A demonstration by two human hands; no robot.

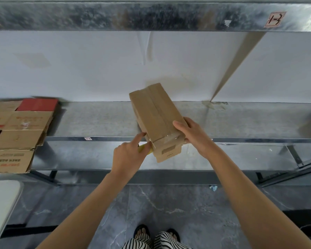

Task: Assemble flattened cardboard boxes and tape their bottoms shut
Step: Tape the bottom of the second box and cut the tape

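Cardboard box (156, 119) up in the air over the front edge of a metal shelf (97, 121), tilted, long seam facing up, far end pointing toward the white wall. Clear tape (171, 138) shining across the near top edge and folded down onto the near end face. Right hand (190, 133) gripping the near right side of the box, thumb on top, fingers round the side. Left hand (129, 155) curled round a yellow object (142, 149), mostly hidden in the palm, kind not clear; index finger stretched out, touching the box's near left corner beside the tape. Stack of flattened boxes (16, 130) at the left end of the same shelf, well apart from the held box, red panel at the back. Paper label (275, 19) marked 1-3 on the upper beam, far right. Corner of a white tabletop (4, 198) at lower left. Grey marbled floor (169, 203) below, small blue scrap (213, 187) near the rack's foot. Striped trousers (151, 241) at the bottom edge.
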